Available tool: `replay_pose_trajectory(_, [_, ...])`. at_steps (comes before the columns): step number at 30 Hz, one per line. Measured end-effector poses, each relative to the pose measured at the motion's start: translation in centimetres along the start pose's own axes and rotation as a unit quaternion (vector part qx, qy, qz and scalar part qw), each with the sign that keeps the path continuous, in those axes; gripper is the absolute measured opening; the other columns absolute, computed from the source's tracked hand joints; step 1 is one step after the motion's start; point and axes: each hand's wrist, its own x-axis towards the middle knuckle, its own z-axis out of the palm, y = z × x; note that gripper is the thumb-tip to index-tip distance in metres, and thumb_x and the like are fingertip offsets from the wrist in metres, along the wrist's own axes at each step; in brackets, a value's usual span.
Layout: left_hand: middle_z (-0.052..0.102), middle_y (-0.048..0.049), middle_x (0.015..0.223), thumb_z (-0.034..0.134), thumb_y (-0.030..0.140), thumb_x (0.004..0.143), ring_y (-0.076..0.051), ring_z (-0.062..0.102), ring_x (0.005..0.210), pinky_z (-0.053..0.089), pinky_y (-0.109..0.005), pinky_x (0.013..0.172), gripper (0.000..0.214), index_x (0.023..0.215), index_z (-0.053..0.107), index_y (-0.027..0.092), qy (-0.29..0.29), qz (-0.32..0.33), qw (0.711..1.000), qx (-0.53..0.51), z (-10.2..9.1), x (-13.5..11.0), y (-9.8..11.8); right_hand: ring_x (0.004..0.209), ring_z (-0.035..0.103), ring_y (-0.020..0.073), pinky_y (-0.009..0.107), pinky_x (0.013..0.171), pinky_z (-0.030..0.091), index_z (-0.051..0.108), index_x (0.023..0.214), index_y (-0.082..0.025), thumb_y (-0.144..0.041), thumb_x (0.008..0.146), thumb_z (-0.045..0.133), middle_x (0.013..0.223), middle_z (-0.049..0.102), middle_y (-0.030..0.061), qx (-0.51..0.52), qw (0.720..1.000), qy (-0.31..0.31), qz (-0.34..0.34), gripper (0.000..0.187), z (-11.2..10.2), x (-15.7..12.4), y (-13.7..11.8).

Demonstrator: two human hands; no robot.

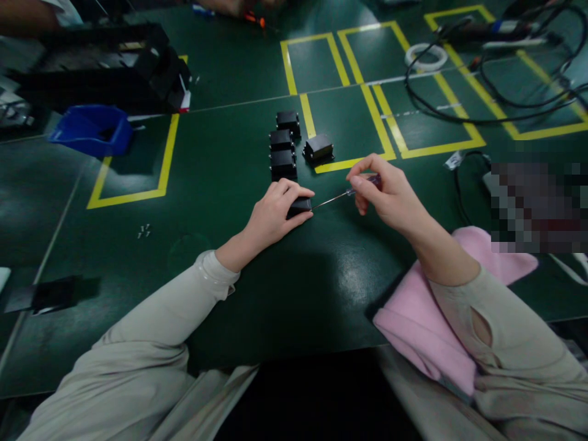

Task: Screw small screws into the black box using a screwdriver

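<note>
My left hand (277, 210) grips a small black box (299, 207) and holds it down on the green table. The fingers lie over its far side and the thumb along its near side, so part of it is hidden. In my right hand (383, 193) is a screwdriver (351, 191), its handle pinched between thumb and fingers. The thin shaft points left, with its tip at the right end of the held box. Just beyond, several similar black boxes (282, 160) stand in a column, and another black box (318, 148) sits to their right.
Small screws (144, 231) lie at the left, beyond them a blue bin (92, 130) and a large black housing (105, 67). A pink cloth (427, 318) lies under my right forearm. Cables (459, 116) and a white tape roll (425, 57) are at the back right. Another person's hand (229, 6) shows at the far edge.
</note>
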Motion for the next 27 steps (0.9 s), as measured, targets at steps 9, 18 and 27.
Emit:
replay_pose_trajectory(9, [0.06,-0.0081,0.123,0.066,0.032,0.097,-0.027,0.058,0.117,0.051,-0.043,0.098,0.033,0.128,0.06,0.022,0.005,0.007,1.0,-0.001,0.06,-0.06,-0.06,0.043,0.053,0.0097,0.026,0.046,0.04,0.054,0.095,-0.025,-0.043,0.096,0.068,0.056,0.055,-0.0091,-0.004,1.0,0.0,-0.014,0.023,-0.03,0.01,-0.07])
replay_pose_trajectory(18, [0.06,-0.0084,0.123,0.066,0.032,0.097,-0.027,0.058,0.116,0.051,-0.044,0.097,0.033,0.128,0.059,0.023,0.005,0.007,1.0,-0.001,0.1,-0.04,-0.12,0.042,0.052,0.01,0.027,0.045,0.039,0.054,0.095,-0.026,-0.041,0.096,0.068,0.054,0.052,-0.0098,-0.006,1.0,0.004,-0.012,0.021,0.01,-0.02,-0.05])
replay_pose_trajectory(27, [0.06,-0.0083,0.123,0.067,0.033,0.097,-0.027,0.058,0.116,0.051,-0.044,0.099,0.033,0.128,0.06,0.023,0.007,0.01,1.0,-0.001,0.06,-0.04,-0.12,0.04,0.048,0.009,0.026,0.043,0.038,0.053,0.094,-0.025,-0.04,0.098,0.065,0.051,0.047,-0.0108,0.007,1.0,-0.002,0.002,0.019,0.01,-0.07,-0.11])
